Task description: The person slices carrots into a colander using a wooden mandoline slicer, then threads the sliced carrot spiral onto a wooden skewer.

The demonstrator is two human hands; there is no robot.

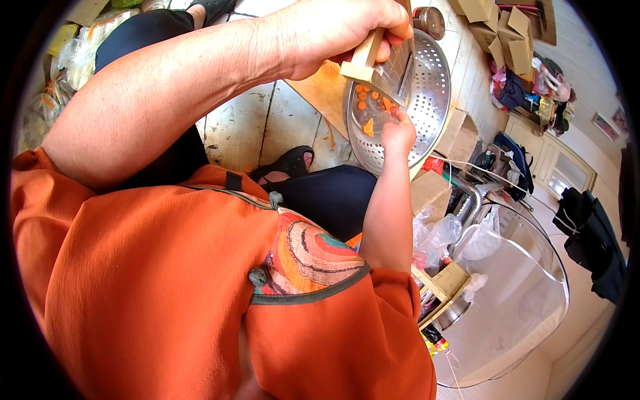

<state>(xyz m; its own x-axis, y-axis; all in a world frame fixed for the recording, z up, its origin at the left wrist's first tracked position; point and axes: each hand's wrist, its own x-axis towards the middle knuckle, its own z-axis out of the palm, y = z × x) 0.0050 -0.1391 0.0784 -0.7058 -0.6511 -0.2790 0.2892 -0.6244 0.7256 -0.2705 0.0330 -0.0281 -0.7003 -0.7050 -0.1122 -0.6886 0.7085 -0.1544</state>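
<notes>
My left hand (357,25) grips a wooden-framed slicer (367,57) by its frame and holds it tilted over a perforated metal colander (437,75). A metal blade strip crosses the slicer's board. Below its lower end, my right hand (398,135) reaches into the colander with curled fingers, pinching what looks like an orange carrot piece (388,104); the fingers partly hide it. Several round carrot slices (361,105) and a larger carrot piece (368,127) lie inside the colander, left of my right hand. A wooden board (320,92) shows beneath and left of the colander.
A lidded glass jar (429,22) stands beyond the colander. Cardboard boxes (515,42) are farther off at upper right. A small carton (457,135), plastic bags (440,235) and a mesh cover (515,300) are at the right. Orange peelings lie on the worn floor near my feet.
</notes>
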